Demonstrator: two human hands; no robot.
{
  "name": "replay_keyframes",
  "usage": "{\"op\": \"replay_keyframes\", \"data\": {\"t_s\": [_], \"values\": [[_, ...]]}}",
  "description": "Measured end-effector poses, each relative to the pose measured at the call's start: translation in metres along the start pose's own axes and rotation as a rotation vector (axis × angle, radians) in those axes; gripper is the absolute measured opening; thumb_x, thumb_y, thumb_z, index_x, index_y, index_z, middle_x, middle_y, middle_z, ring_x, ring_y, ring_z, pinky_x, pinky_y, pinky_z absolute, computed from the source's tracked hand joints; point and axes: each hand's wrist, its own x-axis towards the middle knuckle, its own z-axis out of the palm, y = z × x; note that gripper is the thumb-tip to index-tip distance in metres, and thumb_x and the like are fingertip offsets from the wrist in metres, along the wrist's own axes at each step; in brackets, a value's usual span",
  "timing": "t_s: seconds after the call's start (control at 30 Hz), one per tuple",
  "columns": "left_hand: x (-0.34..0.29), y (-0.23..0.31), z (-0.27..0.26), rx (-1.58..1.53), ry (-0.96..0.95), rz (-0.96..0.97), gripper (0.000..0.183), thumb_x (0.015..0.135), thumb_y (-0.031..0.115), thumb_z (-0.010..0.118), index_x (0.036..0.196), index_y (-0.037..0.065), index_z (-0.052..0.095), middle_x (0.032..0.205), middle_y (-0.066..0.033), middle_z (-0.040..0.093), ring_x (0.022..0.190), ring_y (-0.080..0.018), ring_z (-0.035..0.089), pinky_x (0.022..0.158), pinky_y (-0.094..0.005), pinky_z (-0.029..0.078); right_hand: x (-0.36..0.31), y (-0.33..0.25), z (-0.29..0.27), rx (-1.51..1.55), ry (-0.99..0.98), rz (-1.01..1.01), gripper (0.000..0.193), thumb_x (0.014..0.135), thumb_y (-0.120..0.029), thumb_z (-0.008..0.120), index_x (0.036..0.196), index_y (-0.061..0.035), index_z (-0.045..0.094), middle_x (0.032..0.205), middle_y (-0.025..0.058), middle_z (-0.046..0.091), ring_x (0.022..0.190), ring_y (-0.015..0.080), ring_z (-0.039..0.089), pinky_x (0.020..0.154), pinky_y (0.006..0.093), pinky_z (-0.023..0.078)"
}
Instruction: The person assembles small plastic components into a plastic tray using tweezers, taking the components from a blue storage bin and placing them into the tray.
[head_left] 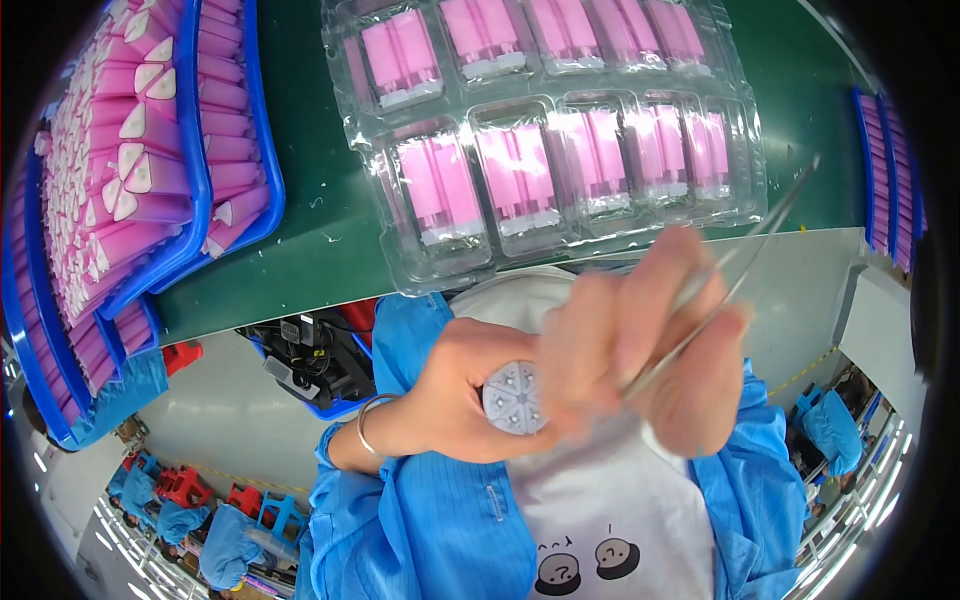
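One grey round piece (513,398) in the left hand (450,400), in front of the white shirt (600,490); could drop if that grip loosens, or get scratched if the tweezers (768,232) slip.
Left fingers curled closed around it; right hand (635,340) blurred, pinching the tweezers, tip contact can't tell.

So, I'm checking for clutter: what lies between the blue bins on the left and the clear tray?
Green tabletop with a few small pale scraps, in the head view.
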Motion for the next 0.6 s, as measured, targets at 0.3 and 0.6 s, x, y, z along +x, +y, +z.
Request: {"op": "replay_keyframes", "data": {"t_s": [0.3,0.6], "values": [[-0.009,-0.007,0.005,0.195,0.153,0.156,0.025,0.059,0.009,0.077,0.079,0.004,0.062,0.071,-0.0076,0.062,0.059,-0.0258,0.060,0.050,-0.0305,0.044,-0.020,-0.014,-0.027,-0.869,-0.242,-0.087,0.033,0.082,-0.022,0.070,0.098,0.0028,0.056,0.089,0.0192,0.066,0.083,0.0268,0.063,0.071,0.0370,0.047],[-0.003,-0.001,0.006,0.491,0.314,0.236,0.029,0.052,0.008,0.074,0.077,0.002,0.059,0.067,-0.0097,0.058,0.056,-0.0271,0.057,0.049,-0.0318,0.044,-0.034,-0.016,-0.008,-0.858,0.002,-0.101,0.039,0.074,-0.026,0.078,0.091,0.0046,0.060,0.084,0.0229,0.067,0.069,0.0281,0.068,0.059,0.0335,0.056]]}}
